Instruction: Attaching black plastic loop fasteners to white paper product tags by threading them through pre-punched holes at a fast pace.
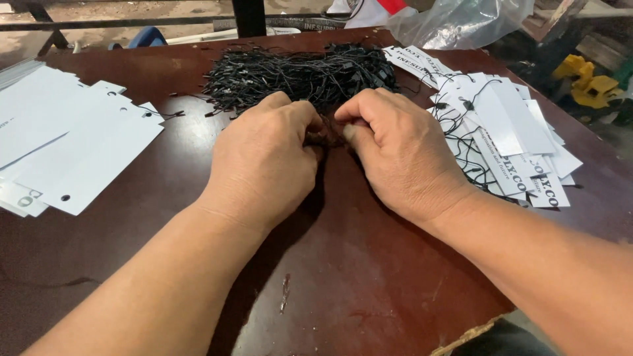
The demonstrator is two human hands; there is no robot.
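Note:
My left hand (pixel 264 161) and my right hand (pixel 395 148) meet at the middle of a dark brown table (pixel 369 277). Their fingertips pinch together over a small dark thing, mostly hidden, that looks like a black string loop. Just beyond the fingers lies a big heap of black tag strings (pixel 297 74). On the right is a pile of white paper tags (pixel 508 135) with black strings threaded through them. On the left lies a spread of blank white punched tags (pixel 72 148).
A clear plastic bag (pixel 455 23) sits at the far right edge of the table. Yellow objects (pixel 590 82) lie off the table to the right. A black metal post (pixel 248 16) and rail stand behind the table. The near table edge is chipped.

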